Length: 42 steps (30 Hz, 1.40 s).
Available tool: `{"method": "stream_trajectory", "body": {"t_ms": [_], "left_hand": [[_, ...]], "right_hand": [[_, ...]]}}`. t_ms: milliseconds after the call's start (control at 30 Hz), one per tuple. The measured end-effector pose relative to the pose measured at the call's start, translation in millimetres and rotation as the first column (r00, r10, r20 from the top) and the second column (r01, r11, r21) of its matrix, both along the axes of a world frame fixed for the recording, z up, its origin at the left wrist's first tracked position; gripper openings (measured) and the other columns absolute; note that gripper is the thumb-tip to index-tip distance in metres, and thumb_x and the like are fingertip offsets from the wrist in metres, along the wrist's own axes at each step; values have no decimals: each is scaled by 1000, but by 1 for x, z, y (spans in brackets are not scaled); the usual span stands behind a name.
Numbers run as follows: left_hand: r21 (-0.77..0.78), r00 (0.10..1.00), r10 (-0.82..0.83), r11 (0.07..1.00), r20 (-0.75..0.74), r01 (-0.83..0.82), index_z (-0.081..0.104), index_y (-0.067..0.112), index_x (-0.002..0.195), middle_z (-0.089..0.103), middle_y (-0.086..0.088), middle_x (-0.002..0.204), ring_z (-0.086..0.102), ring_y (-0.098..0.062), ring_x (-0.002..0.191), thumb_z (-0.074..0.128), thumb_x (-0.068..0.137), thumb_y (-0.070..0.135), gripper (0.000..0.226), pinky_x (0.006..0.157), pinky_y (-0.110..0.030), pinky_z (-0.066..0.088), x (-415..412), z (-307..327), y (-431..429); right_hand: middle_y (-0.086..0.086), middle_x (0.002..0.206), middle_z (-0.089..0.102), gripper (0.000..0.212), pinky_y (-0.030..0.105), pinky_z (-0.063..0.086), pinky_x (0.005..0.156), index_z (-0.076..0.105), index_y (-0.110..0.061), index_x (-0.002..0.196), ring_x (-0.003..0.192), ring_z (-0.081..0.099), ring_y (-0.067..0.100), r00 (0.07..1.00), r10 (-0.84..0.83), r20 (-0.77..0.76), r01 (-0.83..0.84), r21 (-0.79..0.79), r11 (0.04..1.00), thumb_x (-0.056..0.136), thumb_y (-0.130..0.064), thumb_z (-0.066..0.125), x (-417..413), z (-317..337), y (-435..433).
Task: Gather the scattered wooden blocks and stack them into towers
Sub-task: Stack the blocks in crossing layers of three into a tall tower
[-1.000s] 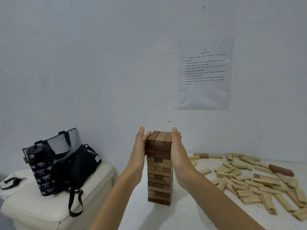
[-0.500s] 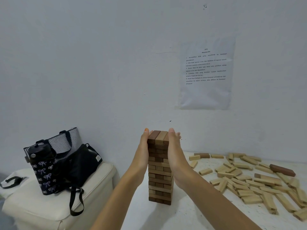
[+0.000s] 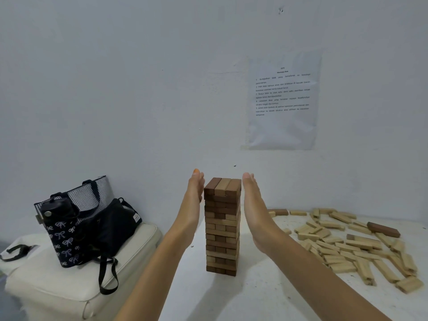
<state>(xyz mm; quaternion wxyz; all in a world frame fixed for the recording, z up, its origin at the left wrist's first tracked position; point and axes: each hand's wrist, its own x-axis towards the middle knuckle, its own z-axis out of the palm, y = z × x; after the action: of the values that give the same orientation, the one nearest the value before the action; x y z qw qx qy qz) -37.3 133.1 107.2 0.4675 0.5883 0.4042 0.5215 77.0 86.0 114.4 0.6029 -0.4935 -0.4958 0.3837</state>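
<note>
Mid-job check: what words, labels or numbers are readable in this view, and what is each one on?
Paper sheet on the wall: "1 Kumpulkan blok yang berselerak ke kawasan"; its heading and four further numbered items are too blurred to quote reliably.
White tag on the black bag: too small to read.
Tower and loose blocks: no markings seen.

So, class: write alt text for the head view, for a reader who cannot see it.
A tall tower of wooden blocks stands on a white table, flanked by a person's open left hand and right hand. Loose blocks lie scattered to the right; bags sit left.
</note>
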Motion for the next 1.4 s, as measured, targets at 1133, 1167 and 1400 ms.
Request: {"method": "stream_trajectory", "body": {"t_ms": [1133,1167,1400], "left_hand": [[176,894,-357,895,-273,411,70,20,100,70,1,100,62,-6,91,55,91,10,20,70,-13,46,207,-23,-33],[162,886,-360,894,-291,417,69,18,100,70,0,101,61,-6,90,55,92,9,19,69,-12,46,214,-28,-27],[84,830,-389,886,-399,455,67,15,103,66,-2,111,59,-6,91,56,93,11,15,65,-3,44,259,-71,18]], "right_hand": [[7,90,73,27,24,55,75,73,-10,93,75,65,14,900,-333,282,345,10,939,89,8,53,272,-28,-83],[8,89,73,27,23,55,73,72,-9,93,73,65,14,897,-343,279,358,-6,934,89,9,53,281,-33,-79],[7,87,70,28,23,48,65,71,-10,86,73,58,17,871,-411,271,453,-113,885,87,10,52,341,-74,-42]]}}
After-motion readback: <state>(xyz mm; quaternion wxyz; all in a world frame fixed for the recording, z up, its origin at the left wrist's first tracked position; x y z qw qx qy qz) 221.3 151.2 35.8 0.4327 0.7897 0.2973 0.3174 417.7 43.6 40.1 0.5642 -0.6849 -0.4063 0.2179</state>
